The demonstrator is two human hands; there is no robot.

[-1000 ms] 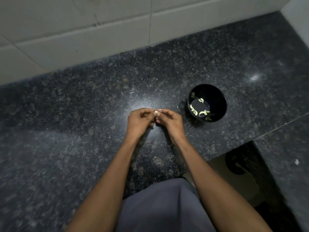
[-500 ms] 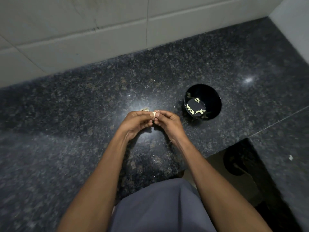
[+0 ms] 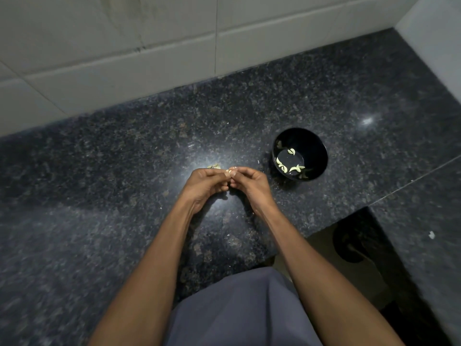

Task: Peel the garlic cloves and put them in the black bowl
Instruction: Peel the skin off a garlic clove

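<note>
Left of the black bowl (image 3: 299, 154), a few pale scraps of garlic skin (image 3: 214, 166) lie on the counter just beyond the knuckles; nothing stands between hands and bowl. Dark speckled granite counter (image 3: 124, 171) runs back to a pale tiled wall (image 3: 124, 58) behind the bowl. Left hand (image 3: 207, 183) and right hand (image 3: 249, 182) meet fingertip to fingertip, both pinching one small pale garlic clove (image 3: 228, 171). Several peeled cloves (image 3: 290, 164), yellowish crescents, rest inside the bowl

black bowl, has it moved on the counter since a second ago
No. The black bowl keeps its spot beside the countertop seam; only the camera shifted.
</note>
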